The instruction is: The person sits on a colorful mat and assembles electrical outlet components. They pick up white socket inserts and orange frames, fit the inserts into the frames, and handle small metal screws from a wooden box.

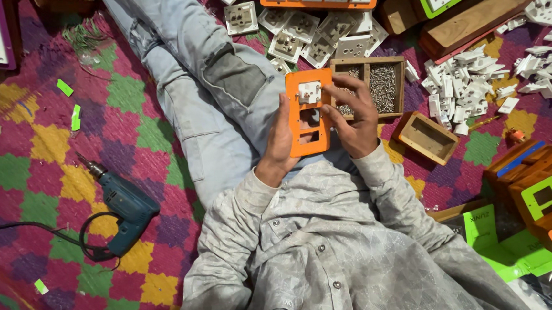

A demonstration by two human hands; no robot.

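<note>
An orange plastic switch plate [309, 111] with three cut-outs is held upright over my lap. My left hand [281, 140] grips its left edge from behind. My right hand [355, 118] holds the right edge, thumb and fingers pressing near the top. A white socket module [310, 92] sits in the plate's top cut-out; the two lower cut-outs are open. Just behind the plate lies a wooden tray [370, 85] divided in two, filled with small screws.
A teal corded drill [123, 204] lies on the patterned mat at left. White switch parts [471, 76] are heaped at right, socket modules [306, 36] ahead. A small wooden box [426, 137] and stacked wooden boxes with coloured plates [545, 201] sit at right.
</note>
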